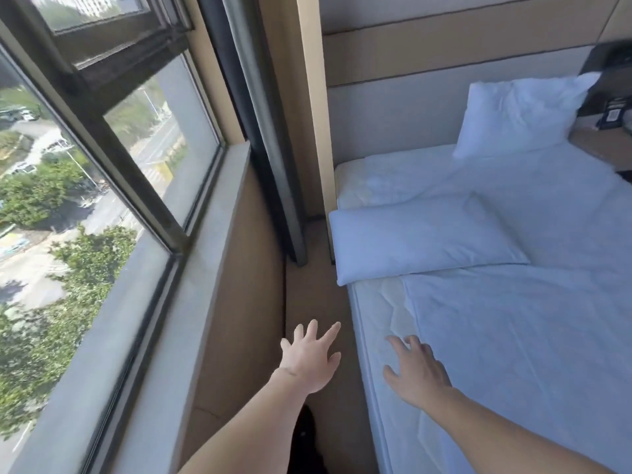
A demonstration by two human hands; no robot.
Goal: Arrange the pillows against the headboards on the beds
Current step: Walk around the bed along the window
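Both hands reach out empty with fingers spread — left hand [309,359], right hand [415,371] — toward the flat pillow [420,236] on the bed [513,336].

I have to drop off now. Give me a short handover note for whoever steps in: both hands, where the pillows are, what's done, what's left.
Left hand: open, fingers spread, over the floor gap between window wall and bed, holding nothing.
Right hand: open, fingers spread, above the near edge of the mattress, holding nothing.
Upright pillow: leaning against the headboard on the far side of the bed. Done.
Flat pillow: lying flat on the window-side edge of the bed, away from the headboard, one end overhanging the mattress edge.
Left: pick up the flat pillow and stand it against the headboard beside the upright one. No other bed is in view.
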